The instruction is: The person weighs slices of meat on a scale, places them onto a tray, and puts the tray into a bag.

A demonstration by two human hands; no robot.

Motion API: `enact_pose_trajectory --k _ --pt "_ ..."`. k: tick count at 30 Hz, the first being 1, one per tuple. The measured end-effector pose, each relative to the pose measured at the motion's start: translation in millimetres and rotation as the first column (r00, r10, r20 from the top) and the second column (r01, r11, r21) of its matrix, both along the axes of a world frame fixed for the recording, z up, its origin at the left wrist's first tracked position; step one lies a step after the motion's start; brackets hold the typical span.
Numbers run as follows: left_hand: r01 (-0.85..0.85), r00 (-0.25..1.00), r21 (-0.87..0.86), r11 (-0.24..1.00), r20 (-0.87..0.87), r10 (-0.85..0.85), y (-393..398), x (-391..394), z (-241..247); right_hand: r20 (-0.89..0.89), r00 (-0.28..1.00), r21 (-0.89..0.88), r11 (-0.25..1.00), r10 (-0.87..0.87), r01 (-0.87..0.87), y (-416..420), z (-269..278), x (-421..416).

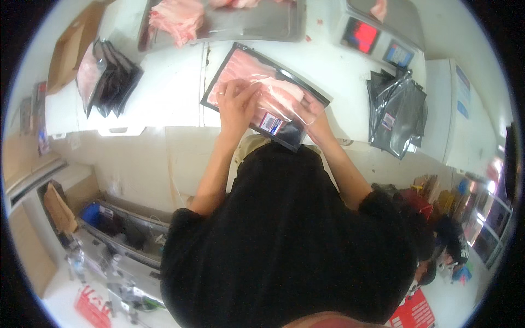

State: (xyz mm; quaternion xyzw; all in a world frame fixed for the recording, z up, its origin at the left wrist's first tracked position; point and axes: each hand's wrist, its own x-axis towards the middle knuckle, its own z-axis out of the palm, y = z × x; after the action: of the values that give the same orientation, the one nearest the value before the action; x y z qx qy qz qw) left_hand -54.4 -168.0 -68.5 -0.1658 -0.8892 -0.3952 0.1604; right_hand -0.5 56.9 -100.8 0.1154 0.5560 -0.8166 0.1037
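A clear-fronted, black-backed plastic pouch (295,128) lies tilted at the front edge of the white counter, with pale pink sliced raw meat (242,67) in it and a printed label on its front. My left hand (236,102) rests on the pouch's film with bent fingers, thumb and fingertips close together over the meat. My right hand (312,112) is at the pouch's right side, its fingers around a slice of meat (283,91) under or behind the clear film; how far they reach inside is unclear.
A metal tray (254,24) holds raw meat pieces (176,18). Filled pouches (110,80) stand at left beside a cardboard box (71,45). On the right lie more black pouches (398,115), below a scale (381,37) with meat on it. A grey bin (123,227) stands lower left.
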Motion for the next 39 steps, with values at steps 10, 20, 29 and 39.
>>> enact_pose_trajectory --k 10,20,29,39 --pt "0.134 0.991 -0.022 0.991 0.026 -0.133 -8 -16 -4 -0.205 0.955 0.654 0.696 -0.212 0.295 -27 7 23" --pt "0.266 0.964 -0.235 0.935 0.070 -0.256 -10 -26 8 -0.564 0.739 0.824 0.308 0.368 0.476 -16 11 16" --pt "0.245 0.967 0.012 0.969 0.074 -0.245 -33 -18 21 -0.518 0.778 0.847 0.339 0.357 0.408 -1 11 35" --pt "-0.464 0.881 0.240 0.853 0.029 0.472 -140 53 41 -0.700 0.693 0.666 0.192 -0.172 0.721 216 121 -117"
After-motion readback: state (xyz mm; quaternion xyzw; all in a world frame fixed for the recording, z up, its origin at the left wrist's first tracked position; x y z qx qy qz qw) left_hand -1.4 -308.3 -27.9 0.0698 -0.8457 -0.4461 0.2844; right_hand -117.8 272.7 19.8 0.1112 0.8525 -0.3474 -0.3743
